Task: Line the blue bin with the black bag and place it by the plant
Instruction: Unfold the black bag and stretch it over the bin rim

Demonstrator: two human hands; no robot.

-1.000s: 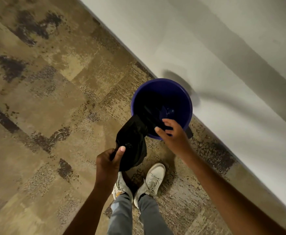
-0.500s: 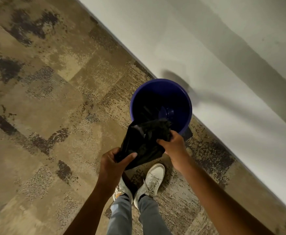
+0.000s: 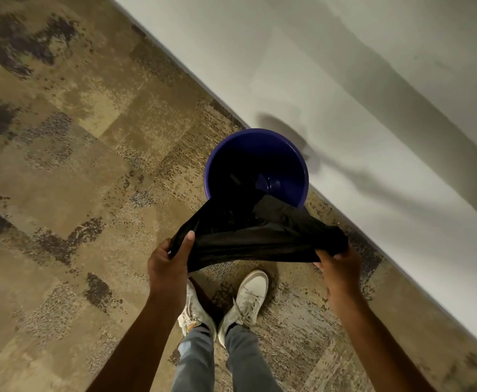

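The round blue bin [image 3: 294, 159] stands upright on the carpet, close to the wall. The black bag [image 3: 248, 239] is stretched wide just above and in front of the bin's near rim, with part of it hanging down into the bin. My left hand [image 3: 171, 260] grips the bag's left end. My right hand [image 3: 337, 264] grips its right end. The bin's near rim is hidden behind the bag. No plant is in view.
A white wall [image 3: 344, 94] runs diagonally along the right, its base just behind the bin. Patterned brown carpet [image 3: 76, 165] covers the floor to the left. My two white shoes [image 3: 226, 301] stand right below the bag.
My hands have moved apart, the right one going far to the right, and the bunched bag is now pulled wide between them over the bin's near edge.
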